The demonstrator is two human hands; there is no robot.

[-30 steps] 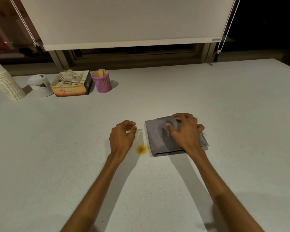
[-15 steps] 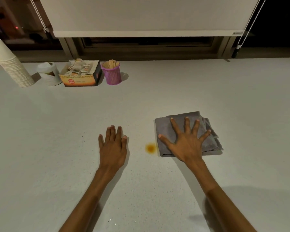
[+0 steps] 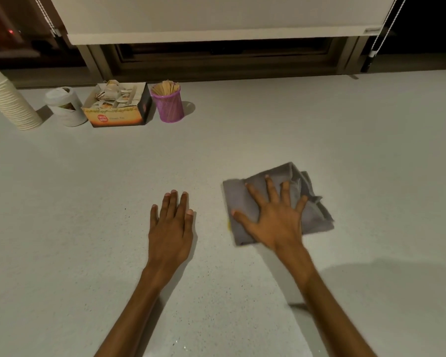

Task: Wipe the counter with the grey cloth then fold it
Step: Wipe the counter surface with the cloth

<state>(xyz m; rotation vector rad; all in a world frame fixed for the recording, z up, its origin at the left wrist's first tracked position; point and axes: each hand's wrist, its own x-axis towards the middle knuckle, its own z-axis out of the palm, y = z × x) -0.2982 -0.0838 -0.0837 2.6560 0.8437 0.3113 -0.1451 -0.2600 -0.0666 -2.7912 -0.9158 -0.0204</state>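
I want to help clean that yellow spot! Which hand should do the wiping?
The right hand. It lies spread flat on the grey cloth, whose edge already touches the yellow spot. The left hand rests flat on the bare counter.

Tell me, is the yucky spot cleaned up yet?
Almost. The right hand presses flat on the grey cloth, whose edge covers most of the yellow spot; a sliver shows. The left hand rests flat on the counter. Folding the cloth neatly is left.
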